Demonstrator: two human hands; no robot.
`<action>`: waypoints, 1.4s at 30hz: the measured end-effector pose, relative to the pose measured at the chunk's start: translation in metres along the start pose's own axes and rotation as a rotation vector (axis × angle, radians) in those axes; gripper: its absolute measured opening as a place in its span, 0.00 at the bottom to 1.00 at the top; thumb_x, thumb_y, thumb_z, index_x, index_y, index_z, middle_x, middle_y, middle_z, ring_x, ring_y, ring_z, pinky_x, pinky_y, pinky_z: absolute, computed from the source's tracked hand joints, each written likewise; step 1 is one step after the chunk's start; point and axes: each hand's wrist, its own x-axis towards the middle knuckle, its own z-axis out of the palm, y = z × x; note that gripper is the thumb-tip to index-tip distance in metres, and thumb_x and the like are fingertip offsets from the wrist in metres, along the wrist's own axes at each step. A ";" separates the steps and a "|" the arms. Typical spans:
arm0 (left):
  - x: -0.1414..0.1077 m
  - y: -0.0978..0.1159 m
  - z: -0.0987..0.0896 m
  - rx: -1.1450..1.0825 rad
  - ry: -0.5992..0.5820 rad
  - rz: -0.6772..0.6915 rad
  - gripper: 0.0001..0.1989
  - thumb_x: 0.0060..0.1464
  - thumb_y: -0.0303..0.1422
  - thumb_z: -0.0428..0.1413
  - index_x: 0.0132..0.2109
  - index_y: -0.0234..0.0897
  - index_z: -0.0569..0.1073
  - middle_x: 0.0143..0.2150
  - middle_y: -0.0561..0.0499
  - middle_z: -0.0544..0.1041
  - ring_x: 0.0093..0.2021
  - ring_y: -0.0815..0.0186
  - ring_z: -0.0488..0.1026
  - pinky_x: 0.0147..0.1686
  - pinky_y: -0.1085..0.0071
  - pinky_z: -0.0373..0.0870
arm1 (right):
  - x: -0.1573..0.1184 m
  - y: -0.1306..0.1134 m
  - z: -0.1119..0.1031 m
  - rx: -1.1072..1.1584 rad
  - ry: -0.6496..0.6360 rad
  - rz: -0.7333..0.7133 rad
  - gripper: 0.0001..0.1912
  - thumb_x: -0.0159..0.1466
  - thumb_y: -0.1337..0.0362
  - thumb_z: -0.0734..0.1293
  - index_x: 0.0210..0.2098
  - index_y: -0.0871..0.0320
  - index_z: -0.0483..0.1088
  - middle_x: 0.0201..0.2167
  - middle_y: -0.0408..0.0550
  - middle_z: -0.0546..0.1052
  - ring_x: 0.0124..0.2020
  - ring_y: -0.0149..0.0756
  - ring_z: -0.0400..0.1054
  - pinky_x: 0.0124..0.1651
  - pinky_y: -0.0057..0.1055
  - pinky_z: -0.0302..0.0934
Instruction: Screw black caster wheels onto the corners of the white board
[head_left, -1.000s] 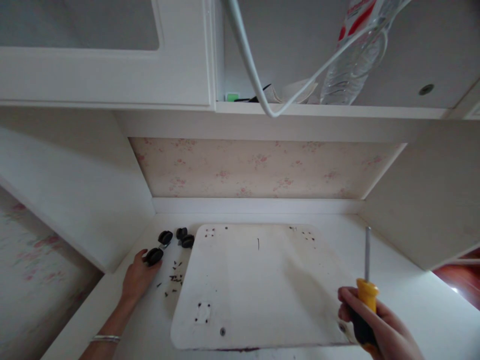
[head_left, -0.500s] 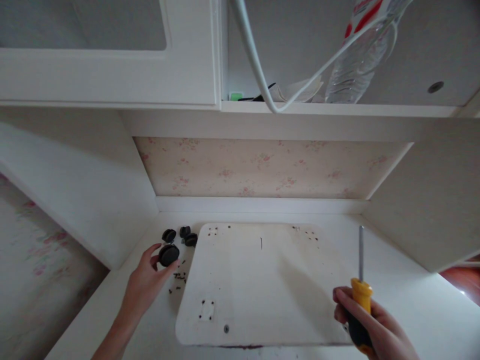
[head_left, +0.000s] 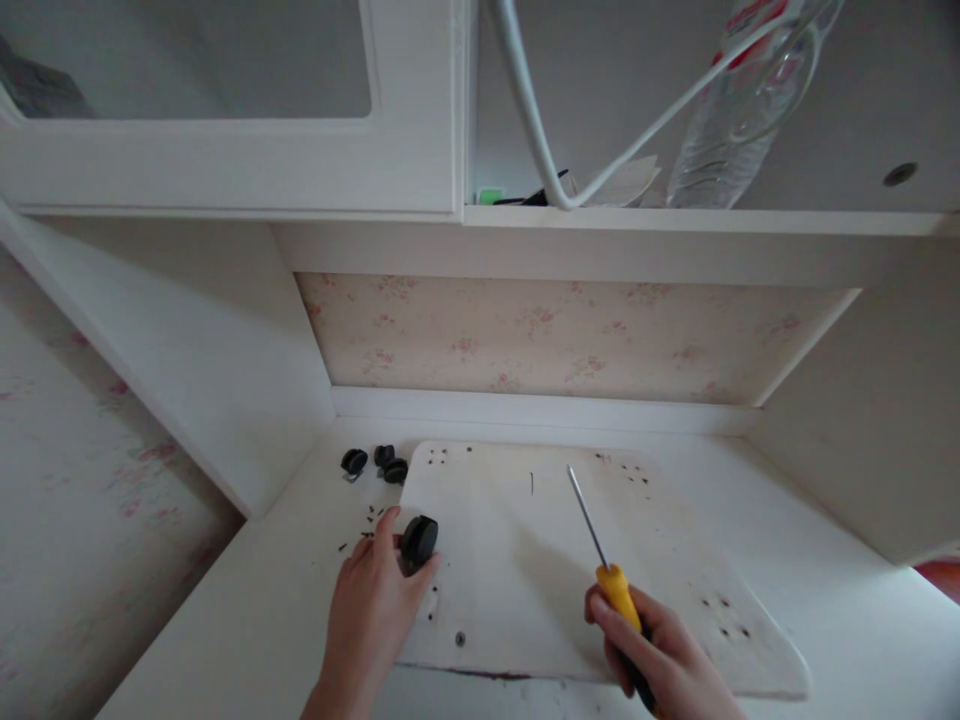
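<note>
A black caster wheel [head_left: 420, 540] is pinched between the thumb and fingers of my left hand [head_left: 371, 610], above the left part of a white board [head_left: 510, 600] with rounded corners. Small groups of holes show near the board's corners. My right hand [head_left: 667, 650] grips a screwdriver [head_left: 618, 597] with a yellow and black handle, its shaft pointing up and away over the board. Several more caster wheels [head_left: 354, 461] lie beyond the board's left edge. Loose dark screws [head_left: 370, 517] are scattered near my left hand, partly hidden by it.
The board rests on a white desktop [head_left: 270, 610] between two side panels. Overhead is a shelf [head_left: 675, 222] holding a plastic bottle [head_left: 720, 140] and papers. A white cable [head_left: 529, 100] hangs down in front of it. A cabinet door [head_left: 240, 165] is at upper left.
My left hand has carried the caster wheel rightward from beside the other casters to over the board. My right hand has moved left with the screwdriver, which now leans left. The view has shifted slightly.
</note>
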 end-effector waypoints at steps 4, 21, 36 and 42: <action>-0.003 -0.027 -0.005 -0.137 -0.064 -0.040 0.34 0.44 0.47 0.62 0.57 0.41 0.66 0.46 0.42 0.80 0.48 0.47 0.75 0.46 0.58 0.70 | -0.001 0.005 -0.003 -0.035 -0.029 -0.008 0.30 0.59 0.34 0.59 0.31 0.56 0.65 0.18 0.39 0.63 0.20 0.27 0.51 0.21 0.26 0.43; 0.029 -0.016 -0.006 0.024 -0.110 0.266 0.12 0.55 0.41 0.57 0.27 0.44 0.79 0.33 0.48 0.76 0.38 0.55 0.73 0.43 0.60 0.66 | 0.004 -0.002 0.001 -0.070 -0.055 -0.045 0.28 0.62 0.36 0.57 0.32 0.57 0.64 0.18 0.39 0.63 0.21 0.28 0.52 0.23 0.27 0.45; 0.139 -0.031 0.034 -0.235 -0.209 0.327 0.14 0.55 0.41 0.55 0.34 0.40 0.83 0.34 0.48 0.77 0.36 0.59 0.74 0.40 0.66 0.67 | 0.016 -0.012 0.004 -0.069 -0.036 -0.054 0.29 0.61 0.35 0.59 0.32 0.57 0.64 0.18 0.38 0.63 0.21 0.28 0.53 0.27 0.29 0.49; 0.156 -0.026 0.044 -0.235 -0.194 0.346 0.14 0.56 0.41 0.55 0.38 0.41 0.83 0.33 0.47 0.77 0.37 0.59 0.74 0.42 0.65 0.66 | 0.017 -0.022 0.009 -0.078 -0.030 -0.044 0.30 0.60 0.33 0.59 0.31 0.57 0.64 0.18 0.37 0.62 0.21 0.28 0.54 0.27 0.29 0.48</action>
